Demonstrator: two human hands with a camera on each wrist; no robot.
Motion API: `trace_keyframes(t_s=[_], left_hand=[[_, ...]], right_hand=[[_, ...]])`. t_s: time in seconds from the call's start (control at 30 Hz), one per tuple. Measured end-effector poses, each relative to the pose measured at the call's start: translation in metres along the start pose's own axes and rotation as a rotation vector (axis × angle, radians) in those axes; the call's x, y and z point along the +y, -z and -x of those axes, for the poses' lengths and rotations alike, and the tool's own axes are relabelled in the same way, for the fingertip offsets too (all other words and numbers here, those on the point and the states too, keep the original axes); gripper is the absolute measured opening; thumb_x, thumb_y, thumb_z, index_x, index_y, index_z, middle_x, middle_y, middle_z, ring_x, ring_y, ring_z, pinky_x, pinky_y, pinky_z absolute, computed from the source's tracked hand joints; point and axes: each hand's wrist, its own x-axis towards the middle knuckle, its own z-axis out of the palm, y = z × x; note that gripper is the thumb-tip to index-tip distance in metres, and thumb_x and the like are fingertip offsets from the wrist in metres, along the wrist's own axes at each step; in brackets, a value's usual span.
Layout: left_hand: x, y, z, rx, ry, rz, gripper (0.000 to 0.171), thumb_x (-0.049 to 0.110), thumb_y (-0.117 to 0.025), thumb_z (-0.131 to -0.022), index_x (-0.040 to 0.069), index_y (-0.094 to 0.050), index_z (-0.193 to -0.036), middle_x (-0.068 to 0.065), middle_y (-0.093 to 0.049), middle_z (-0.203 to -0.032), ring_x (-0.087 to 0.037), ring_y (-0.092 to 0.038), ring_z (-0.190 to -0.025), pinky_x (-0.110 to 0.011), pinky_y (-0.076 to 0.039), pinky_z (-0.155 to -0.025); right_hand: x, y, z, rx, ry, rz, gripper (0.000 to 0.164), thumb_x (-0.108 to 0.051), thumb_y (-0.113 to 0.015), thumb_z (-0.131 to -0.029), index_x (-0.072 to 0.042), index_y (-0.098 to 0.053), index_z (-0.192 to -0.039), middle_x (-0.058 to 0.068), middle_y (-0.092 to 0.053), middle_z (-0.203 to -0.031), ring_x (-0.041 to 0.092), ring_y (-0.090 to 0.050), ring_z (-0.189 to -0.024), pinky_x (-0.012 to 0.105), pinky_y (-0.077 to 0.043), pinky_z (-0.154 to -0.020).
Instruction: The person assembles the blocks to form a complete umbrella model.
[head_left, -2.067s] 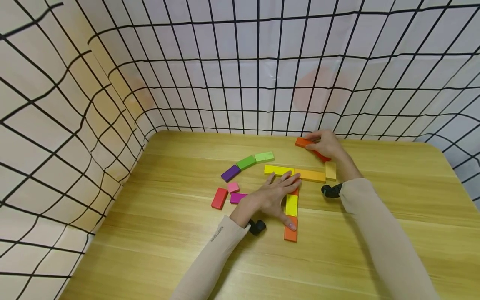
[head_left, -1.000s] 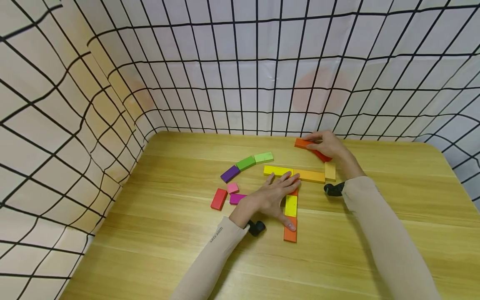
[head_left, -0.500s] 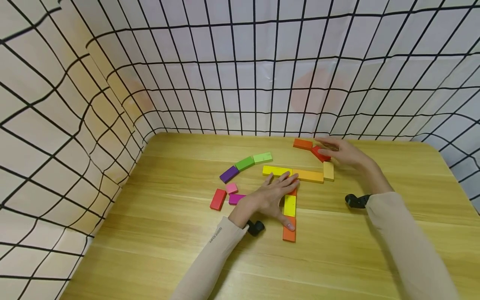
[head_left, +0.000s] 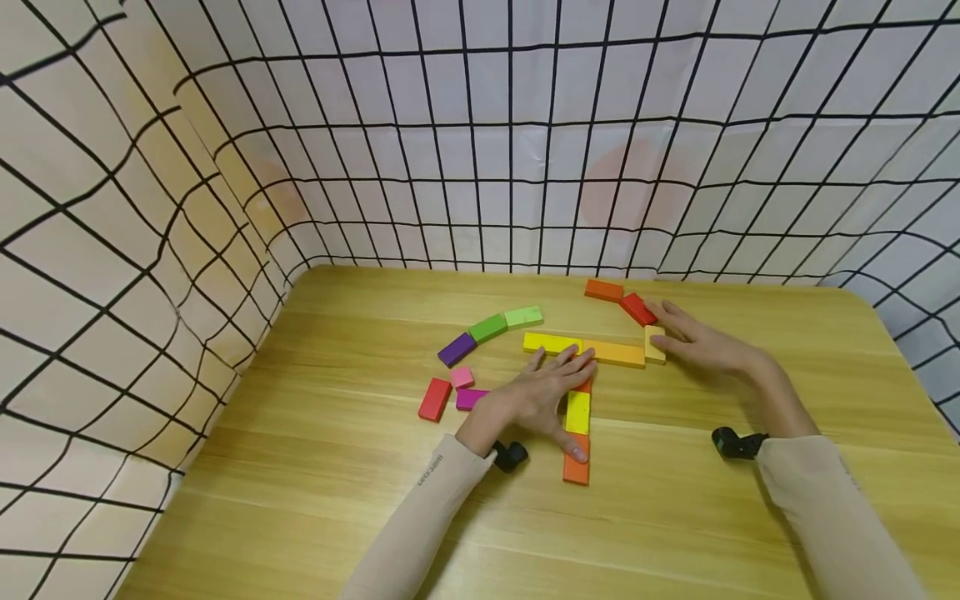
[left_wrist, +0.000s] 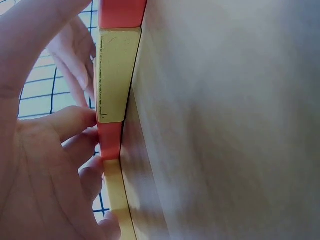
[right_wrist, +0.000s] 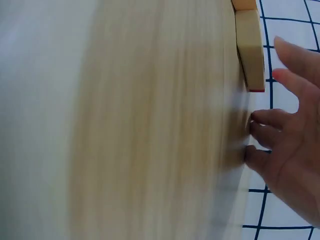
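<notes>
My left hand (head_left: 528, 400) lies spread over an upright column of flat blocks. Its thumb touches the orange block (head_left: 576, 473) at the near end, below a yellow block (head_left: 577, 413). The other fingertips reach the crossing row, made of a yellow block (head_left: 551, 342) and an orange-yellow block (head_left: 618, 354). In the left wrist view, those fingers lie along the sides of the column. Beside the tan block (head_left: 655, 352) at the row's right end is my right hand (head_left: 705, 343), fingers extended and holding nothing. Its fingertips are close to a red block (head_left: 638, 309), which meets an orange-red block (head_left: 604, 290).
Left of the hands, a purple block (head_left: 457, 349), a green block (head_left: 488, 328) and a light green block (head_left: 523, 317) form an arc. Below it lie a pink block (head_left: 462, 377), a magenta block (head_left: 470, 400) and a red block (head_left: 435, 400). Black grid netting encloses the wooden table (head_left: 300, 500).
My right hand has let go of the orange-red and red blocks and moved right and nearer, to beside the tan block. The left hand has stayed in place.
</notes>
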Motion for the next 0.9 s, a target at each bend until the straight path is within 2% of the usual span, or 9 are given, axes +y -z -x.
trace_keyframes(t_s=[0.2, 0.37, 0.53, 0.63, 0.77, 0.9], left_hand=[[0.001, 0.0, 0.0, -0.001, 0.003, 0.012, 0.134, 0.07, -0.083, -0.071, 0.019, -0.006, -0.168, 0.007, 0.007, -0.176, -0.017, 0.012, -0.163, -0.054, 0.008, -0.131], [0.002, 0.0, 0.001, -0.007, 0.021, 0.019, 0.137, 0.07, -0.085, -0.07, 0.018, -0.004, -0.168, 0.008, 0.007, -0.176, -0.015, 0.013, -0.162, -0.053, 0.008, -0.131], [0.002, 0.002, 0.0, 0.031, -0.018, 0.09, 0.136, 0.065, -0.086, -0.072, 0.016, -0.003, -0.168, 0.004, 0.007, -0.176, -0.017, 0.01, -0.163, -0.056, 0.007, -0.131], [-0.003, 0.008, 0.002, 0.097, -0.057, 0.186, 0.125, 0.057, -0.085, -0.079, 0.013, -0.007, -0.168, 0.001, 0.002, -0.177, -0.02, 0.004, -0.164, -0.056, 0.005, -0.131], [-0.017, 0.023, 0.005, 0.24, -0.077, 0.286, 0.097, 0.044, -0.076, -0.094, 0.006, -0.022, -0.165, -0.008, -0.014, -0.175, -0.028, -0.011, -0.163, -0.055, 0.0, -0.132], [-0.04, 0.038, 0.005, 0.392, 0.013, 0.377, 0.075, 0.03, -0.068, -0.101, 0.001, -0.033, -0.16, -0.016, -0.033, -0.168, -0.031, -0.031, -0.157, -0.049, -0.018, -0.132]], right_hand=[[0.001, -0.004, -0.002, -0.031, 0.005, -0.008, 0.072, -0.034, -0.045, -0.111, -0.01, -0.005, -0.167, 0.03, 0.017, -0.169, 0.055, 0.018, -0.154, 0.084, 0.0, -0.114], [0.003, -0.004, -0.003, -0.032, 0.009, -0.014, 0.073, -0.033, -0.046, -0.111, -0.009, -0.006, -0.167, 0.029, 0.017, -0.169, 0.055, 0.018, -0.154, 0.083, 0.0, -0.114], [0.005, -0.005, -0.004, -0.024, 0.003, -0.021, 0.073, -0.034, -0.047, -0.111, -0.01, -0.007, -0.167, 0.029, 0.018, -0.17, 0.056, 0.018, -0.154, 0.084, 0.0, -0.114], [0.006, -0.005, -0.003, -0.022, 0.0, -0.04, 0.073, -0.035, -0.046, -0.111, -0.011, -0.007, -0.167, 0.026, 0.019, -0.17, 0.054, 0.019, -0.154, 0.084, 0.001, -0.114], [0.007, -0.006, -0.001, -0.021, 0.008, -0.062, 0.072, -0.035, -0.046, -0.111, -0.013, -0.007, -0.168, 0.022, 0.02, -0.171, 0.051, 0.021, -0.155, 0.083, 0.002, -0.114], [0.007, -0.007, 0.001, -0.009, 0.006, -0.062, 0.072, -0.036, -0.046, -0.111, -0.014, -0.008, -0.168, 0.022, 0.018, -0.172, 0.05, 0.019, -0.156, 0.083, 0.001, -0.115]])
